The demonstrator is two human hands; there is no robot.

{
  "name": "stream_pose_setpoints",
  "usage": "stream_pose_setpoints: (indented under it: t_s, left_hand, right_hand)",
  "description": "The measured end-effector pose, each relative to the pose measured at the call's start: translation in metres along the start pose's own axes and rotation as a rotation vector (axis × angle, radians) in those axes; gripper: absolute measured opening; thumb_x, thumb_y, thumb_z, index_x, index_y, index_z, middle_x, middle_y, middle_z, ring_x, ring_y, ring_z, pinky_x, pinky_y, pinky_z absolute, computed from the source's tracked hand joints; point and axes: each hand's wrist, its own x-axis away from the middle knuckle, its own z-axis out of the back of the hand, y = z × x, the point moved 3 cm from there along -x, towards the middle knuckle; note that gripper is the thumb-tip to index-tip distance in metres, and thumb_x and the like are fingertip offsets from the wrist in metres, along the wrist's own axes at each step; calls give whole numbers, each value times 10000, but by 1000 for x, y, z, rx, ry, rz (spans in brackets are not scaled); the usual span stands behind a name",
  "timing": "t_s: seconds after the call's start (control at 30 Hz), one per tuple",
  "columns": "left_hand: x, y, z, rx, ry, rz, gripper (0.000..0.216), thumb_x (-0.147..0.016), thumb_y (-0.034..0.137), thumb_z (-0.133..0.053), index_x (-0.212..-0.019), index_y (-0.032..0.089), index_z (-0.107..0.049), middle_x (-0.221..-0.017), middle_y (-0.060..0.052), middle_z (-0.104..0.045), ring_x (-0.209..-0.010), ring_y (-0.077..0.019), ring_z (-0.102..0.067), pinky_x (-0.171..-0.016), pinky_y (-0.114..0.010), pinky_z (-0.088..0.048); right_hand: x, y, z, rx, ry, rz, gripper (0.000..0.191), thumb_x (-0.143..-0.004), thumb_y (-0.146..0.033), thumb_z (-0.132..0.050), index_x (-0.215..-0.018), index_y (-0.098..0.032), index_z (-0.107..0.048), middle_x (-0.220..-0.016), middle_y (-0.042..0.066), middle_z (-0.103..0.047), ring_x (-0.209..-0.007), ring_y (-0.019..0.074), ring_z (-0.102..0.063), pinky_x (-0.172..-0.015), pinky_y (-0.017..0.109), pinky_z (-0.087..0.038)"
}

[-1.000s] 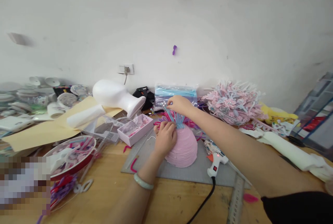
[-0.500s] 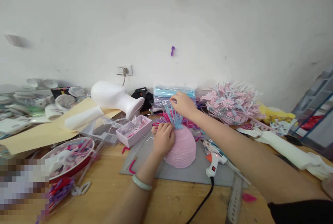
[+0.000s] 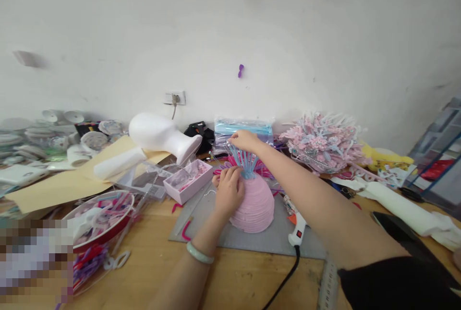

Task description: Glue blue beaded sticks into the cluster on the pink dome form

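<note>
A rounded pink piece (image 3: 253, 206), ridged like rows of pipe cleaners, lies on a grey mat (image 3: 230, 241). From its top fans a bunch of light-blue pipe cleaners (image 3: 245, 162), with magenta ones behind. My left hand (image 3: 229, 190) is closed on the piece's upper left edge, near the base of the blue bunch; its fingertips are partly hidden. Above, my right hand (image 3: 245, 141) pinches at the upper left tip of a blue pipe cleaner. Small pale tips show beside its fingers.
A white glue gun (image 3: 297, 233) lies right of the piece, its cord running to the front. Left stand a pink box (image 3: 189, 186) and a round tub (image 3: 104, 238) of scraps. Behind are a white foam head (image 3: 154, 134) and a pile of pink flowers (image 3: 324, 144). A ruler (image 3: 327, 285) lies front right.
My right hand has moved a little left across the tips of the blue bunch, its forearm swinging left over part of the glue gun. The left hand keeps its hold. The view has shifted slightly.
</note>
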Motion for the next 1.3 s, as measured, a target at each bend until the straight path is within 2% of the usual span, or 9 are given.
stream_pose_setpoints:
  t_s: [0.2, 0.33, 0.4, 0.5, 0.6, 0.73, 0.9, 1.07, 1.3]
  left_hand:
    - [0, 1, 0, -11, 9, 5, 333, -774, 123, -404, -1070, 199, -536, -1123, -52, -591, -1048, -228, -449, -888, -401, -301]
    - [0, -1, -2, -11, 27, 26, 334, -772, 128, -399, -1073, 190, -530, -1117, -68, -588, -1047, -235, -457, -893, -414, -303]
    - [0, -3, -3, 6, 39, 33, 345, -766, 126, -395, -1082, 175, -524, -1122, -82, -579, -1051, -236, -458, -896, -406, -312]
    - [0, -7, -6, 32, 57, 50, 363, -753, 118, -387, -1092, 150, -514, -1129, -99, -570, -1055, -236, -459, -904, -396, -318]
    - [0, -10, -9, 43, 56, 63, 374, -751, 119, -377, -1099, 150, -510, -1135, -103, -567, -1065, -239, -459, -904, -401, -314]
    - [0, -11, -10, 77, 48, 82, 392, -726, 111, -384, -1096, 151, -506, -1128, -106, -566, -1070, -239, -460, -906, -406, -310]
    - [0, -9, -9, 114, 23, 102, 415, -713, 107, -398, -1110, 167, -505, -1121, -98, -561, -1066, -229, -460, -911, -406, -308]
    - [0, -3, -5, 60, -16, 44, 353, -740, 111, -406, -1024, 219, -586, -1118, -71, -565, -1057, -229, -451, -881, -416, -306]
    - [0, -2, -4, 27, -12, 26, 289, -762, 121, -415, -934, 223, -623, -1115, -53, -574, -1053, -230, -447, -874, -423, -302]
  right_hand:
    - [1, -3, 4, 3, -34, 22, 217, -726, -268, -565, -896, -228, -694, -912, 34, -681, -896, 234, -585, -789, 339, -389]
    - [5, -2, 5, 13, 39, 59, 207, -724, -291, -574, -885, -242, -694, -1007, 39, -653, -992, 255, -531, -844, 386, -344]
    - [11, -2, 5, 57, 146, 161, 151, -727, -281, -585, -817, -236, -698, -1106, 46, -608, -1078, 270, -462, -883, 418, -304]
    - [24, -3, 6, 151, 298, 406, 122, -756, -243, -572, -768, -201, -686, -1154, 71, -559, -1104, 262, -417, -904, 433, -278]
    - [35, -3, 4, 116, 305, 507, 134, -775, -205, -553, -837, -155, -661, -1047, 100, -568, -1007, 217, -477, -873, 372, -330]
    - [37, 0, -1, -92, 216, 398, 146, -780, -153, -536, -896, -118, -616, -941, 83, -590, -878, 154, -535, -803, 277, -385]
    - [37, 6, -8, -146, 162, 207, 161, -736, -125, -569, -895, -124, -595, -982, 85, -625, -947, 167, -543, -832, 279, -379]
    - [39, 5, -10, -157, 131, 178, 221, -747, -140, -560, -967, -160, -577, -1038, 63, -633, -983, 160, -556, -838, 267, -389]
    - [38, 1, -8, -98, 144, 148, 404, -761, -179, -538, -1162, -178, -491, -1014, 60, -645, -929, 189, -581, -747, 265, -408]
